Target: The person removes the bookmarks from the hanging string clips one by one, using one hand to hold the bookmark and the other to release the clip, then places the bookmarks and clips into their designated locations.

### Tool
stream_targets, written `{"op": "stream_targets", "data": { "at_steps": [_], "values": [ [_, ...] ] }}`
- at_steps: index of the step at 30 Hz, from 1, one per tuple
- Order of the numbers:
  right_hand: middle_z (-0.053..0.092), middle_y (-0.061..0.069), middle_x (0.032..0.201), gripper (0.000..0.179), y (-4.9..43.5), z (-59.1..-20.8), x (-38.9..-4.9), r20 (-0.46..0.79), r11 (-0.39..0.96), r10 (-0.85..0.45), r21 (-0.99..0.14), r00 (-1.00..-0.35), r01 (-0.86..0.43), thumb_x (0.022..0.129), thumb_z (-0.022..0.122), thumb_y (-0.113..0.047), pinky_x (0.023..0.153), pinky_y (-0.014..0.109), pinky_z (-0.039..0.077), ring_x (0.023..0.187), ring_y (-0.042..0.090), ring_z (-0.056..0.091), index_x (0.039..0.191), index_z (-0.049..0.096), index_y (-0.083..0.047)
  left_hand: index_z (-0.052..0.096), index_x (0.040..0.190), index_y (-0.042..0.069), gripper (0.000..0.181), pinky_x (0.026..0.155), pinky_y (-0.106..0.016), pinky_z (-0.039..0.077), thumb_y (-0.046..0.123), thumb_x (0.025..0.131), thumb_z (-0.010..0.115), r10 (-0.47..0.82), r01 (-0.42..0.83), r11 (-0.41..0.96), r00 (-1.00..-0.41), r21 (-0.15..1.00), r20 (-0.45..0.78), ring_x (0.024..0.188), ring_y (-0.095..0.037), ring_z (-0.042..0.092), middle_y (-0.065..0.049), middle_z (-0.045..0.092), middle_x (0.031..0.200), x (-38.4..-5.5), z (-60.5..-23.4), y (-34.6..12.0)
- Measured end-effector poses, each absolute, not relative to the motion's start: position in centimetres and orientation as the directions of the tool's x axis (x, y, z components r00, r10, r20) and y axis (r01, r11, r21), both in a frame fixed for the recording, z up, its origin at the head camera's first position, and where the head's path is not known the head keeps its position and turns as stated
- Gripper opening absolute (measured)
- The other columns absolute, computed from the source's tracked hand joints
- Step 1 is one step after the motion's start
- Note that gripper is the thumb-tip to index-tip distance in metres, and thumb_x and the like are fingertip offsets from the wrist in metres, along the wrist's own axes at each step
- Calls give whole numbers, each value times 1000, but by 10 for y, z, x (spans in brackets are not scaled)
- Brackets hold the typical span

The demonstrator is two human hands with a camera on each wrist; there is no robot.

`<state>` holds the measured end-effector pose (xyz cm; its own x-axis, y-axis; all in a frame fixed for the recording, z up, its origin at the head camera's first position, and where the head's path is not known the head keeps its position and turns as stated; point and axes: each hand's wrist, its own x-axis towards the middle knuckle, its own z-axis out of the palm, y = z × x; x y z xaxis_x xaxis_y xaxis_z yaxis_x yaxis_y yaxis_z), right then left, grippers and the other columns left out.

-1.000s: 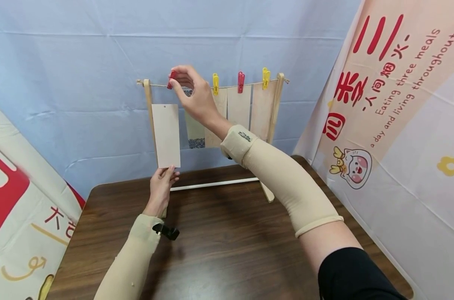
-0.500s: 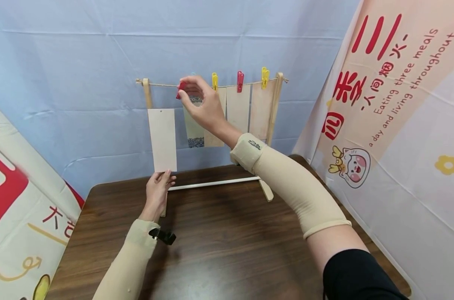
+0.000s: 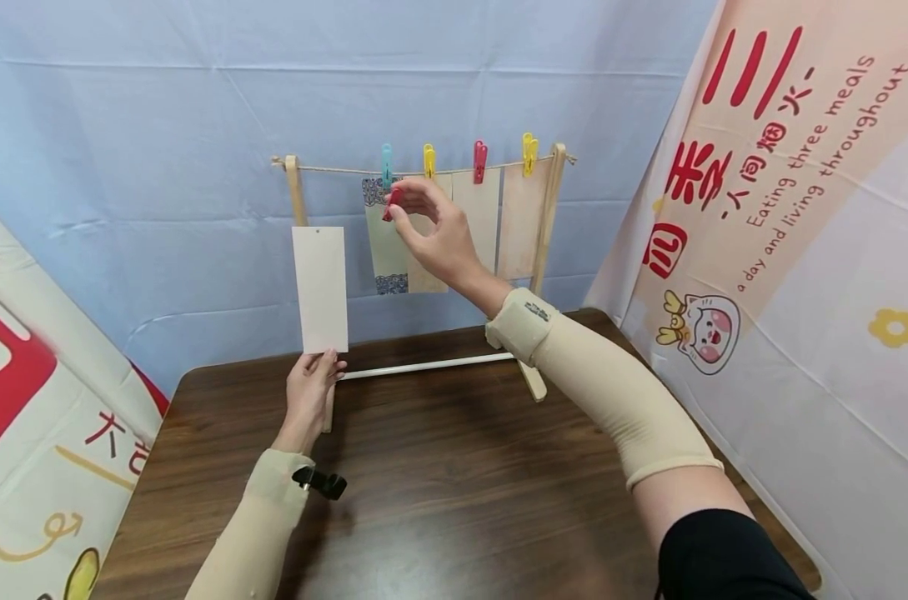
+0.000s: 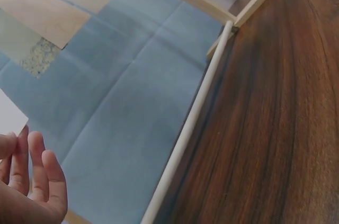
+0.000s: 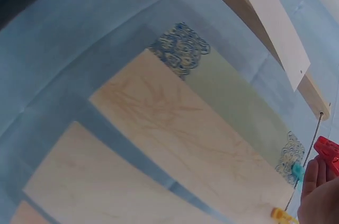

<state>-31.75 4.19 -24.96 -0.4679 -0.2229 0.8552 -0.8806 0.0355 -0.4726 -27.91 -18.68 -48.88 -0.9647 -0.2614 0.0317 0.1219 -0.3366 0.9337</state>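
Observation:
My left hand (image 3: 311, 390) pinches the bottom edge of a plain cream card (image 3: 321, 287), which stands upright with a small hole near its top. The card is in front of the rack's left post. Between the thumb and fingers of my right hand (image 3: 438, 233) is a red clothespin (image 3: 393, 204), seen in front of a patterned green card (image 3: 388, 242). That card hangs from the string (image 3: 333, 171) by a blue clothespin (image 3: 387, 164). In the right wrist view the red clothespin (image 5: 328, 152) shows at the right edge, above the fingers.
A wooden rack (image 3: 547, 217) stands on the dark brown table (image 3: 454, 483), with a white crossbar (image 3: 431, 367) low between its posts. Several more cards hang along the string to the right, under yellow clothespins (image 3: 529, 154) and another red clothespin (image 3: 480, 161). A blue cloth (image 3: 161, 167) hangs behind.
My right hand has moved right and down with the red clothespin, away from the string's left part, uncovering the blue clothespin. My left hand has lowered the cream card slightly to the left.

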Motion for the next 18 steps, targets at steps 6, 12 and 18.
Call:
{"op": "stream_targets", "data": {
  "at_steps": [6,12,18],
  "values": [
    [65,29,105,28,58,-263,-316,856,52,-208,-473,-472,-880,92,63,9,93,47,53,98,37,65,119,57,16,59,116,5,31,80,-25,56,28,97,66,-263,122,-281,-964,952,46,91,-16,69,2,69,95,-273,-494,-193],
    [65,29,107,28,76,-279,-315,844,73,-201,-493,-497,-867,93,63,8,94,46,52,100,39,65,120,58,12,60,118,5,33,79,-25,57,29,96,68,-270,115,-242,-962,964,48,91,-16,69,-2,71,102,-267,-500,-200],
    [65,29,108,29,93,-294,-315,837,102,-173,-509,-519,-855,92,63,8,93,46,52,99,39,65,121,59,10,61,118,4,31,77,-24,57,26,97,68,-274,118,-227,-960,967,53,87,-14,70,-9,71,106,-261,-503,-203]
  ]
}}
